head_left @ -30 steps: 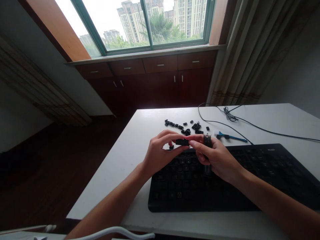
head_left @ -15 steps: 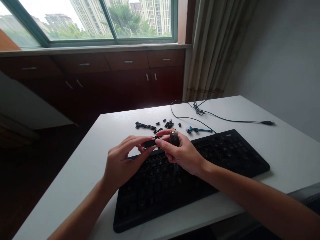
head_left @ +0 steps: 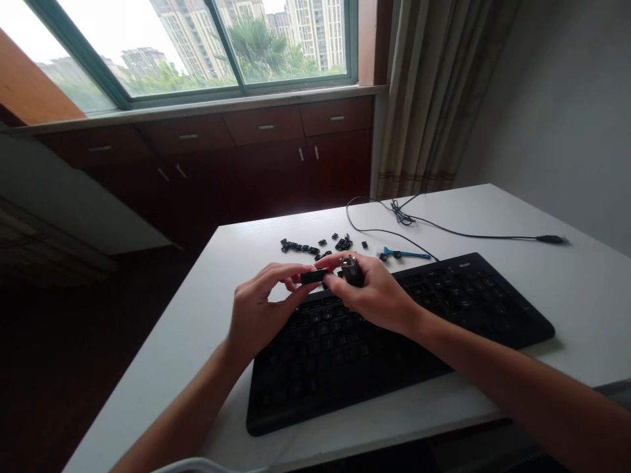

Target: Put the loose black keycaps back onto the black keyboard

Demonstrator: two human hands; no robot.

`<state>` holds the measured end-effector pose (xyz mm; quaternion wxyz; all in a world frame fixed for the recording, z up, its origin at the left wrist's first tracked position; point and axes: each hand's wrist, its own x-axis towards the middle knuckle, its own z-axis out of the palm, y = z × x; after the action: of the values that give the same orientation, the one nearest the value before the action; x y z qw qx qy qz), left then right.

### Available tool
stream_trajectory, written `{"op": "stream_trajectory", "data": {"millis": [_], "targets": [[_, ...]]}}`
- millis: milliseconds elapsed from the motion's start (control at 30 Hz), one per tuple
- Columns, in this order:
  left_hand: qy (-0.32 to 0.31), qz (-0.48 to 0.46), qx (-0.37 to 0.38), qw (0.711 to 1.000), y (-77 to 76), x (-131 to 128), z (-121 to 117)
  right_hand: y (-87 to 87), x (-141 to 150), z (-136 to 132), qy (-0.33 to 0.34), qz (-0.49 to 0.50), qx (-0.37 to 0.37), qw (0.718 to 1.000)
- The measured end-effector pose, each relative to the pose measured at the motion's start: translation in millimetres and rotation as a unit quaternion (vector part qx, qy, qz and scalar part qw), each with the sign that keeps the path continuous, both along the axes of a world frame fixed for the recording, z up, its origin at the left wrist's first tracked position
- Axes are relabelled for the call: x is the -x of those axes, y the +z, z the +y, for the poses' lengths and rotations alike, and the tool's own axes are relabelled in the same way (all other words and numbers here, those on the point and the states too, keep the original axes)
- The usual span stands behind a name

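Note:
My left hand pinches one end of a wide black keycap between thumb and fingers, above the back edge of the black keyboard. My right hand has its thumb and a fingertip at the keycap's other end. Wrapped in that same hand is a dark keycap puller, its metal prongs pointing up. Many of the keyboard's positions look dark and hard to make out; the forearms and hands cover part of it.
Several loose black keycaps lie behind the hands on the white table. A blue tool rests near the keyboard's back edge, small black pieces beside it. A black cable runs across the back right. A white curved thing shows at the bottom edge.
The whole view has shifted, so things sit further right in the picture. The puller in my right hand has tipped, its prongs now facing more toward me. Both hands keep their hold.

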<state>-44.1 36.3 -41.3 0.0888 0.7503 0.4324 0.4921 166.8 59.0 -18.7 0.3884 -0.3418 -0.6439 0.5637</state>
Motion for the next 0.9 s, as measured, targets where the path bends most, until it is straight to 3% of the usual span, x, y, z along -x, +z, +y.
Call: {"op": "stream_trajectory", "data": {"millis": [300,500,667,767,900], "targets": [[0.006,-0.007,0.006,1.0,0.4,-0.8,-0.3,1.5,0.0,-2.2,-0.008,-0.016,-0.012,1.0],[0.02,0.01,0.002,1.0,-0.9,-0.2,-0.1,-0.9,1.5,-3.6,-0.043,-0.02,-0.105,0.993],[-0.002,0.019,-0.009,1.0,-1.8,2.7,-0.2,-2.6,0.7,-0.7,-0.03,-0.016,-0.076,0.996],[-0.019,0.018,-0.013,1.0,-1.0,2.8,0.1,5.1,-3.2,5.2,-0.005,-0.004,-0.063,0.998],[-0.037,0.022,-0.012,0.999,1.3,1.2,1.8,32.8,-30.9,14.9,0.026,-0.011,-0.057,0.998]]}}
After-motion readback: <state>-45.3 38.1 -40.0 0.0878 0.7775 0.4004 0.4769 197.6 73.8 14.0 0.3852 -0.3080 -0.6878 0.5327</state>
